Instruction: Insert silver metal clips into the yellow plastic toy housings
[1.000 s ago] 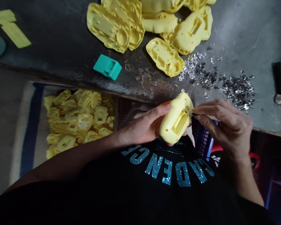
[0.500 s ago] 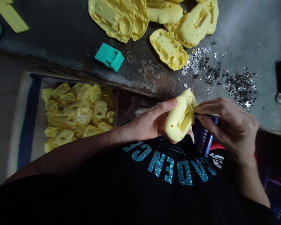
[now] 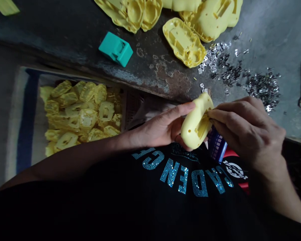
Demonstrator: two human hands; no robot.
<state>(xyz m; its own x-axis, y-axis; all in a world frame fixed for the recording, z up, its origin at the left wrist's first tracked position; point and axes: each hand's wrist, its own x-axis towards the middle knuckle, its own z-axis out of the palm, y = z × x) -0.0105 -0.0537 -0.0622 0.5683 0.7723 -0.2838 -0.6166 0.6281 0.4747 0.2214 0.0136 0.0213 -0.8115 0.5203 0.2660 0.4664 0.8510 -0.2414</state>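
Observation:
A rounded yellow plastic shell with a rectangular recess and small holes is gripped in my left hand, thumb on its upper side. My right hand has its thumb and fingers pinched together at the right end of that recess. Whatever sits between those fingertips is hidden. Small shiny metal plates lie in loose heaps on the worktop beyond my right hand. Close to them rests another yellow shell half, its ribbed inner side up.
A teal plastic block sits near the edge of the dark worktop. More yellow shells are piled at the back. Lower left, a box holds many yellow parts. A blue basket is below my right hand.
My right fingertips have pressed in closer over the recess, and the shell has tilted slightly. The view has shifted, so the worktop things appear higher.

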